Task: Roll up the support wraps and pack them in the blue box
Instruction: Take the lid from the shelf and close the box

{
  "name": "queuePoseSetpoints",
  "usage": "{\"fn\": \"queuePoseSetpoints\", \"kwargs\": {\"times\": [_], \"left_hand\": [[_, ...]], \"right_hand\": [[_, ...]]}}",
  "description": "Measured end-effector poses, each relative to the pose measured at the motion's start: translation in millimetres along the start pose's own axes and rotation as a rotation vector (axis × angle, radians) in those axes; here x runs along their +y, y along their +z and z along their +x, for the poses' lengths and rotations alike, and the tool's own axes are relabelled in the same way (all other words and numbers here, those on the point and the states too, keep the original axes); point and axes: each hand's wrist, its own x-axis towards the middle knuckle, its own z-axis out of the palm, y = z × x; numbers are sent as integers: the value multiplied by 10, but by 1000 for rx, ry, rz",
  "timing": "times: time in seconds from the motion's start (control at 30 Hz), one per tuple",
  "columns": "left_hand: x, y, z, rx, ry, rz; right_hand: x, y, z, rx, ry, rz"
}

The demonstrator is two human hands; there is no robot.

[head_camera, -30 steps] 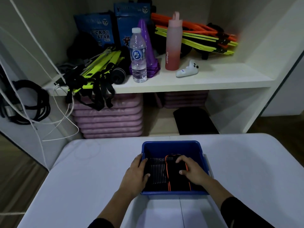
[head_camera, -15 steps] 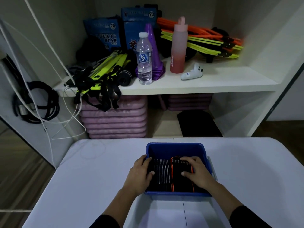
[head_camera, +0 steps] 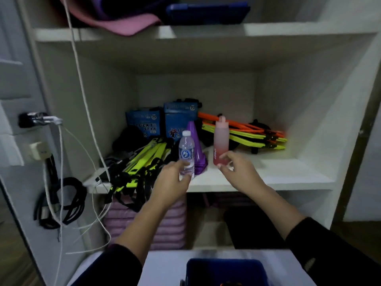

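Note:
The blue box (head_camera: 224,268) sits at the bottom edge of the head view on the white table (head_camera: 165,269). Only its far wall and a glint of an orange-trimmed support wrap (head_camera: 229,284) inside show. Both my hands are raised to the shelf, away from the box. My left hand (head_camera: 174,179) has its fingers spread at the lower part of a clear water bottle (head_camera: 186,153). My right hand (head_camera: 237,168) has its fingers apart beside the base of a pink bottle (head_camera: 220,141). Both bottles stand upright on the shelf.
The white shelf (head_camera: 278,178) also holds a purple cone stack (head_camera: 194,145), yellow-and-black straps (head_camera: 140,162), orange and yellow hurdles (head_camera: 247,133) and blue packets (head_camera: 144,124). Pink mats (head_camera: 169,223) lie below. White cables (head_camera: 82,100) and black cords (head_camera: 61,203) hang at the left.
Both hands have left the blue box and risen to the shelf, next to the two bottles. The view has tilted up, so the box has dropped to the bottom edge.

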Motion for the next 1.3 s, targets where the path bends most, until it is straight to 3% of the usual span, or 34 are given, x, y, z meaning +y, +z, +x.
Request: {"fn": "queuePoseSetpoints", "kwargs": {"times": [0.27,0.43,0.53,0.8,0.97,1.13,1.3], "left_hand": [[718,-1050,1220,225,145,20],[1038,-1452,1816,388,228,2],[1150,-1592,2147,445,222,-13],[1212,-1598,2637,395,182,111],[1178,-1504,2570,502,216,56],[1138,-1397,2335,617,223,-112],[1126,-1331,1982,656,60,-244]], "right_hand": [[-719,-1035,1172,362,-144,-162],[-1058,-1615,1665,578,-152,-81],[-1132,-1835,1951,559,-154,-25],[-1038,-1807,2408,362,-224,-60],[-1007,-1726,2423,488,-296,14],[-943,-1604,2277,607,-233,160],[-923,-1495,1863,549,-173,204]]}}
